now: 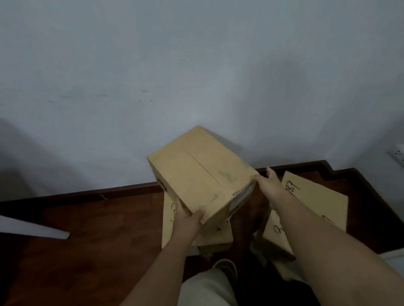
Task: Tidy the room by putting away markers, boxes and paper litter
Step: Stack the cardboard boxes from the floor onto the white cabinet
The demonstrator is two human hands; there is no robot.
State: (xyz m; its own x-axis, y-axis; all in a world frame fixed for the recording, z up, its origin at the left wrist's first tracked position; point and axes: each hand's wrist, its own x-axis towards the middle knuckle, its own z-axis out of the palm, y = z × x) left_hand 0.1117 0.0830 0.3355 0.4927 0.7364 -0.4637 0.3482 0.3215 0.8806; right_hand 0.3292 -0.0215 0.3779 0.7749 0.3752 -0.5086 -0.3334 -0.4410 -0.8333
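Gripping a closed cardboard box [200, 173] at its near corners, the left hand [185, 218] curls fingers and thumb round the lower corner while the right hand [268, 182] clasps the right corner. Beyond the fingers, the box's long axis tilts away and up-left toward a pale wall [176, 70]. Beneath the hands, flattened marked boxes [310, 203] lie on dark wooden floor [101, 218].

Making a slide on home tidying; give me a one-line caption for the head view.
Both hands, left and right, hold a closed cardboard box above other boxes on the wooden floor.
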